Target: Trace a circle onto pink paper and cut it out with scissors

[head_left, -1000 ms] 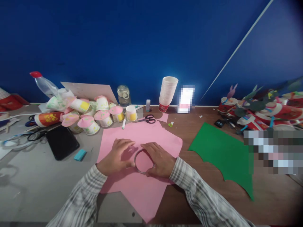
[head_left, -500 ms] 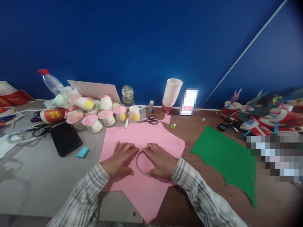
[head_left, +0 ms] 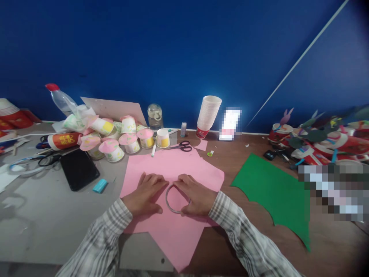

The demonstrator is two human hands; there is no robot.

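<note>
A thin grey ring (head_left: 167, 201) lies flat on the pink paper (head_left: 177, 242). My right hand (head_left: 197, 195) spans its right side, thumb on the lower rim and fingertips at the upper rim, gripping it against the paper. On the left of the ring, my left hand (head_left: 147, 195) rests on the paper with fingers stretched out and thumb apart, holding nothing. The pink paper looks like overlapping sheets with pointed corners. Scissors (head_left: 183, 146) with dark handles lie just beyond its far edge.
Paper cups with pink cone tops (head_left: 112, 149) crowd the back left, near a black tablet (head_left: 79, 169) and a turquoise block (head_left: 100, 186). A tall cup stack (head_left: 209, 113) stands at the back. Green paper (head_left: 272, 194) lies right; decorated red cups (head_left: 280, 132) are farther right.
Both hands and the ring stay in nearly the same place. The whole view has shifted very slightly.
</note>
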